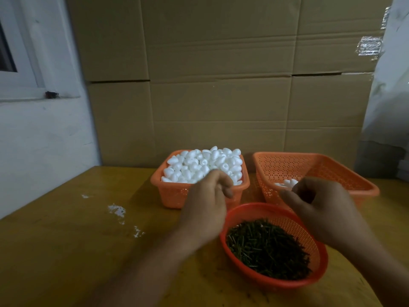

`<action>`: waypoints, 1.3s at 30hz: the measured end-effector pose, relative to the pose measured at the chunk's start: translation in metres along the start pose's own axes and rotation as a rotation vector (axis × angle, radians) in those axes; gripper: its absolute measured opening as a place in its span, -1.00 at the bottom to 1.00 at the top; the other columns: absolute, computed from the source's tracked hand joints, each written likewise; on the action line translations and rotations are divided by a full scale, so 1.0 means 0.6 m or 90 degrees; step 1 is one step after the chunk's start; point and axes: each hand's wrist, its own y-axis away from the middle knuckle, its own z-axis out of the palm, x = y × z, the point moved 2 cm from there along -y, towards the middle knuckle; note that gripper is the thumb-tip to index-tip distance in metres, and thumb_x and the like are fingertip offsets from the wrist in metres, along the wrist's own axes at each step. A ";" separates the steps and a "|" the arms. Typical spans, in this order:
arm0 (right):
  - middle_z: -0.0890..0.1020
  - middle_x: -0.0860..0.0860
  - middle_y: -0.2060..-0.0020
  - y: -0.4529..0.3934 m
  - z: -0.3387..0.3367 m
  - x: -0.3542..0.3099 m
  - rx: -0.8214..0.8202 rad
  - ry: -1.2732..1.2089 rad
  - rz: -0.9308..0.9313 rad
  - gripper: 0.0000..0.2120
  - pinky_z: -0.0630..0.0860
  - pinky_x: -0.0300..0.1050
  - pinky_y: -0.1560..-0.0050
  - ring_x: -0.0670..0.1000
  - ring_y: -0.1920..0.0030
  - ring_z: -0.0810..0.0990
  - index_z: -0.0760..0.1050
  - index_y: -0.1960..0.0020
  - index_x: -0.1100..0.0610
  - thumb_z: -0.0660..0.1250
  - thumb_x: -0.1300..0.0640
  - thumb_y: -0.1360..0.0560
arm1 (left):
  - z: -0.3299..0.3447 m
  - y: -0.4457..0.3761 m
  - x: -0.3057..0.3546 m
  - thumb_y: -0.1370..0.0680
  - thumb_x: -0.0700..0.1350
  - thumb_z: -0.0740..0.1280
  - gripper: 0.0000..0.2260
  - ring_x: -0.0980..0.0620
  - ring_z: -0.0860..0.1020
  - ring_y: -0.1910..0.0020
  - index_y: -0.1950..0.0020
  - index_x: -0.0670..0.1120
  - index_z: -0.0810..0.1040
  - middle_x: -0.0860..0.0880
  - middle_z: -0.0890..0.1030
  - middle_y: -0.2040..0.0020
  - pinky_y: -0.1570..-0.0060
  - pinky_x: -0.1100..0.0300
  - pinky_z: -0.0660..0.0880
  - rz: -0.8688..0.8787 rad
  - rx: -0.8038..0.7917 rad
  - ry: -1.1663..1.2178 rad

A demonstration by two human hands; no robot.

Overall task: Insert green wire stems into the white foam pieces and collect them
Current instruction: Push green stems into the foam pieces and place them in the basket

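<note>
Nearest us sits the round basket [318,258] of green stems [265,249], close to the table's [66,251] front edge and just under both our hands, so a stem is always a short reach away. Our left hand [205,209] hangs above that basket's left rim, in front of the foam basket [177,196]; its fingers are curled inward as if pinching something small, but we cannot tell what, if anything, they hold. Our right hand [318,209] hovers over the round basket's far rim, fingers bent and drawn together near the thumb; whether a stem sits between them is hidden, so we leave that open.

Behind the left hand, toward the table's back edge, the foam basket is heaped with white foam pieces [203,165], the raw stock. To its right, also by the back edge, the larger tray [321,167] holds only a few white pieces [287,182] in its near left corner. We judge this to be the collecting place, and the work barely started.

With the three containers around the hands, each step needs little travel. A few white crumbs [117,211] lie on the table's left part. Cardboard [221,74] stands behind the table.
</note>
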 end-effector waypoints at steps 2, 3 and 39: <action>0.56 0.00 0.48 0.015 0.005 -0.014 -0.019 -0.008 -0.028 -0.72 0.43 -0.12 0.29 -0.11 0.43 0.53 0.53 0.28 -0.01 0.29 -0.22 -0.39 | -0.021 -0.046 -0.015 -0.62 -0.32 0.20 -0.72 0.21 0.59 0.17 0.07 0.06 0.52 0.11 0.63 0.14 0.17 0.33 0.48 -0.017 0.024 -0.068; 0.56 -0.01 0.46 0.019 0.006 -0.019 -0.020 -0.006 -0.042 -0.73 0.44 -0.05 0.16 -0.10 0.40 0.52 0.52 0.26 -0.02 0.28 -0.21 -0.40 | -0.028 -0.071 -0.025 -0.60 -0.30 0.25 -0.77 0.15 0.61 0.10 0.04 0.02 0.57 0.09 0.63 0.10 0.10 0.32 0.48 -0.025 0.024 -0.113; 0.61 -0.13 0.44 0.041 0.026 -0.026 -0.065 0.064 -0.068 -0.84 0.60 0.03 0.34 -0.14 0.43 0.58 0.58 0.18 -0.11 0.32 -0.16 -0.44 | -0.029 -0.214 -0.120 -0.43 -0.10 0.55 -0.75 0.10 0.61 0.10 -0.04 0.06 0.60 0.12 0.63 0.11 0.15 0.23 0.46 -0.129 -0.146 -0.184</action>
